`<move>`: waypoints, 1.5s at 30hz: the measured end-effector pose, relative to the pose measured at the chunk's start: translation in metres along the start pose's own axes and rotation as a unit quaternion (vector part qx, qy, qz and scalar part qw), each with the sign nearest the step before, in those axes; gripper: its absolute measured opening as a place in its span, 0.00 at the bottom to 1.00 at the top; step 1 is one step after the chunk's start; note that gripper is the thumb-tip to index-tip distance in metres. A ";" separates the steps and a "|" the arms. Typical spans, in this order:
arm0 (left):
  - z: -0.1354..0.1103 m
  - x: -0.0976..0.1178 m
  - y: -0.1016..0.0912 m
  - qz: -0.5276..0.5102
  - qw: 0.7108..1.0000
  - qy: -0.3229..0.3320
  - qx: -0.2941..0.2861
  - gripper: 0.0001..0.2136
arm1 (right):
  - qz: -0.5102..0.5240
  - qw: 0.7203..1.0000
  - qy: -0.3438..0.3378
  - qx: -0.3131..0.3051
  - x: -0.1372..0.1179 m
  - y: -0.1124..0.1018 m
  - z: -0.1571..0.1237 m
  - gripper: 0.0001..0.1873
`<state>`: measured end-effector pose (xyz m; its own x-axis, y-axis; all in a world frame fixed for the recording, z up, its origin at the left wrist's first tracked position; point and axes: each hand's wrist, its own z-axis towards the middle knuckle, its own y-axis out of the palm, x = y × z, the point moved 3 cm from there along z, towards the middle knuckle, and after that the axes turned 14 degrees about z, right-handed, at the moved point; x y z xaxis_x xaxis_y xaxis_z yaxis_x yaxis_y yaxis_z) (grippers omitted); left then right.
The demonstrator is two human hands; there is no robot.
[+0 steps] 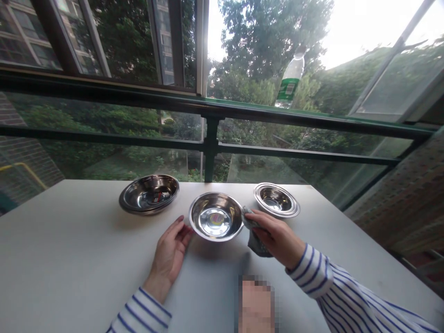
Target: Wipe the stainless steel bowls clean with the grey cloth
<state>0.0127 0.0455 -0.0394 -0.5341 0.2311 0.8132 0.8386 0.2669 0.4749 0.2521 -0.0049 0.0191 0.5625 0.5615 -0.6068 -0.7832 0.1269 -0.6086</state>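
Right hand [274, 232]: gray cloth [258, 246] is pinched at right rim of mid-frame steel bowl [216, 220]. Left hand [169, 252]: nothing grasped, held loosely curved beside opposite rim, apparently for steadying.

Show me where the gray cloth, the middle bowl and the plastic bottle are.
Gray cloth [258, 246]: head view, on its hanging lower part.
Middle bowl [215, 229]: head view, on its inside bottom.
Plastic bottle [288, 88]: head view, on its green label.

Round sticker [217, 218] in the middle bowl [198, 216], markings too small to read, red-and-dark label [157, 197] in the left bowl [133, 196], illegible, green label [287, 89] on the bottle [293, 69], print likewise unreadable.
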 end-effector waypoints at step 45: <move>-0.009 -0.006 0.002 0.143 0.985 -0.008 -0.092 0.12 | -0.018 0.963 0.270 -0.005 0.046 -0.008 -0.081 0.14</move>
<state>0.0186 0.0364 -0.0402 -0.2730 0.2877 0.9180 0.9596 0.0142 0.2810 0.3061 -0.0467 -0.0455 0.6477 0.0501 -0.7603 -0.7590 0.1296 -0.6380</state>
